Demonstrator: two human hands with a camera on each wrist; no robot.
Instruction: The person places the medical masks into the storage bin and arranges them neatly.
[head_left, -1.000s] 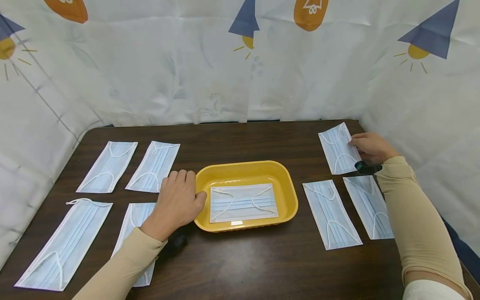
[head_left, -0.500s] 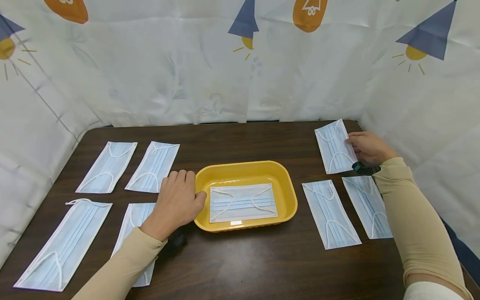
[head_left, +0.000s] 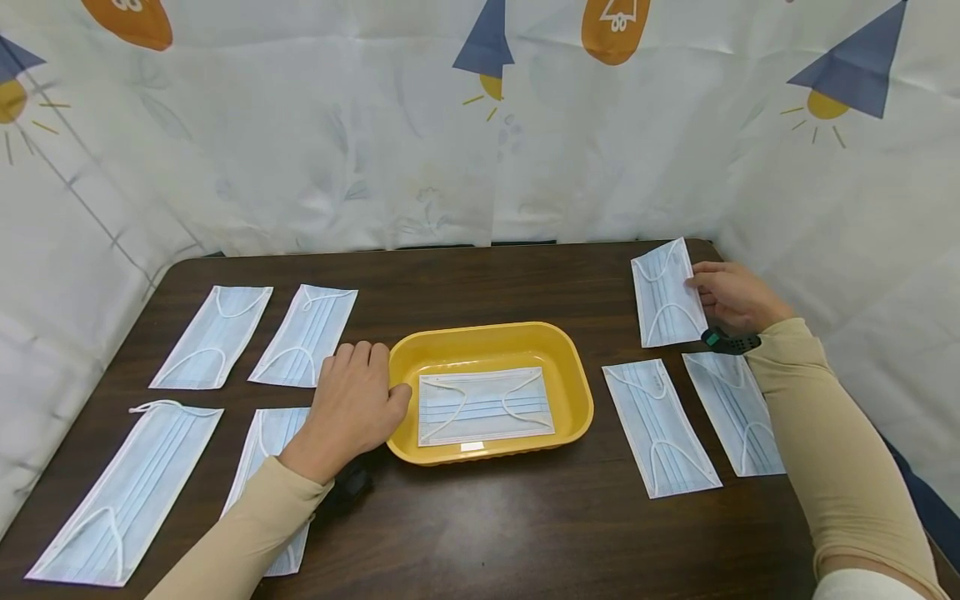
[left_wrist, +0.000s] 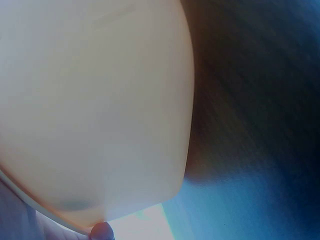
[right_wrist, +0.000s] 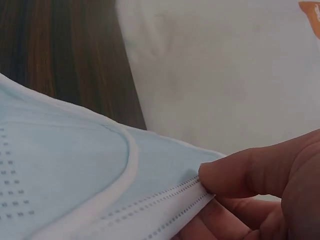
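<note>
At the tabletop's far right corner the right hand is pinching the edge of a face mask — peeling it up off the wood — while the left hand, fingers relaxed, is steadying the yellow tray by its left rim.

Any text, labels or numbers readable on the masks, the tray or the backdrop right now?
No readable text in any view.
Yellow tray: a small white patch on its near rim, too small to read.
Mask pinched by the right hand: only embossed dots along its edge, no lettering.
Backdrop: printed pictures only; the white marks on the orange shapes are cut off and illegible.
Left hand rests at the tray's left rim.
</note>
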